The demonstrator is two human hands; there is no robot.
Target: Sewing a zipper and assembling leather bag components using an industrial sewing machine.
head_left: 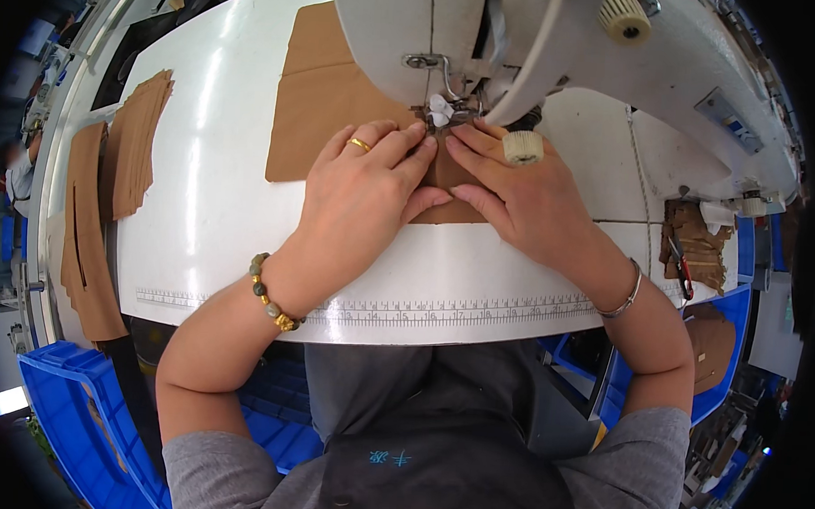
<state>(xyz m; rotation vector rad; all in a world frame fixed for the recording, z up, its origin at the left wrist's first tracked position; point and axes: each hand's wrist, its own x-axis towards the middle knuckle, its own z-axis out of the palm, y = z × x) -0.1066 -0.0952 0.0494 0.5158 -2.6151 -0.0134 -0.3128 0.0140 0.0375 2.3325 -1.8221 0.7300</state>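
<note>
A piece of brown fabric (pixel 314 96) lies on the white sewing table under the head of a sewing machine (pixel 381 26). My left hand (pixel 361 175) presses on it with bent fingers, their tips just left of the presser foot (pixel 436 124). From the other side my right hand (pixel 515 182) lies on the cloth, fingers stretched toward the foot. Both thumbs point inward and almost meet over the fabric's near part. A small white piece (pixel 439 110) sits at the needle area. The needle itself and the stitching point are hidden.
Stacked brown pieces (pixel 137 147) and longer brown strips (pixel 90 232) lie at the left. Brown scraps (pixel 694 244) and red-and-black snips (pixel 680 266) are at the right. A printed ruler (pixel 396 316) runs along the near edge. Blue bins (pixel 83 404) stand below the table.
</note>
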